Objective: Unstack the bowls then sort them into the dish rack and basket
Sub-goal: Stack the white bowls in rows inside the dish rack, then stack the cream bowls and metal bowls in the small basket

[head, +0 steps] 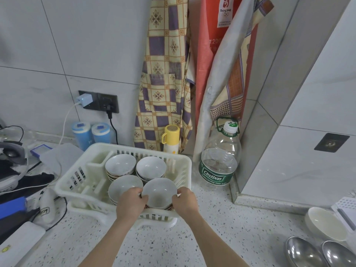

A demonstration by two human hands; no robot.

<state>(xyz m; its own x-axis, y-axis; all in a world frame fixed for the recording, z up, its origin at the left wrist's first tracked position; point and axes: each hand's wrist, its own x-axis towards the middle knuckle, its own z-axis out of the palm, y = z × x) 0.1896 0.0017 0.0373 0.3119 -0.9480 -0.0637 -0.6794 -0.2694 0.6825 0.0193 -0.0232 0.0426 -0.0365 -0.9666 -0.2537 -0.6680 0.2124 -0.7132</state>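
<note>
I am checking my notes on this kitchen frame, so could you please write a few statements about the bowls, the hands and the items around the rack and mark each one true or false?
1. Both hands grip the near-right bowl stack, left hand and right hand on opposite sides. True.
2. The dish rack holds four stacks of bowls. True.
3. The water bottle stands left of the rack. False: it stands to its right.
4. The yellow cup sits inside the rack. False: it stands behind it, by the wall.
5. Two blue-lidded containers stand under the wall sockets. True.
</note>
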